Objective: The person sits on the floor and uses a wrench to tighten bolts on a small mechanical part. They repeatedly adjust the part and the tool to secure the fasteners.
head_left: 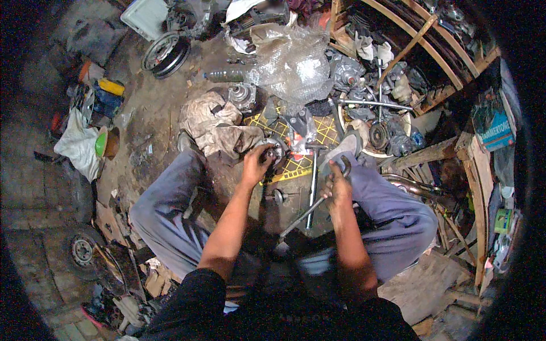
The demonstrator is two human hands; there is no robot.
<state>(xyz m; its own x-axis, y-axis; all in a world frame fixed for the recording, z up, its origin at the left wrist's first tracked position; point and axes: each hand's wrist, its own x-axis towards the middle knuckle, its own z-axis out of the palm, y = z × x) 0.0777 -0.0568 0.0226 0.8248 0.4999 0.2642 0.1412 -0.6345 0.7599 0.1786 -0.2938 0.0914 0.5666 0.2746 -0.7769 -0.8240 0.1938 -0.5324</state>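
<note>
My left hand (257, 165) has its fingers curled against the edge of a round grey metal part (278, 150), beside a stained cloth (213, 128). My right hand (339, 186) is closed around a long thin metal bar (304, 217) with a hooked upper end. The bar slants down to the left, and its lower end lies in shadow between my legs. Left of my right hand is a tool with a dark crosswise head and a silver shaft (313, 182). A small round metal piece (278, 196) is on the floor below my left hand.
A yellow lattice tray (325, 131) holding tools lies between my feet. Beyond it are a finned metal housing (243, 95), bubble wrap (293, 62) and a plastic bottle (224, 75). Metal parts (378, 136) crowd the right, beside a wooden frame (478, 187). A wheel rim (165, 54) lies far left.
</note>
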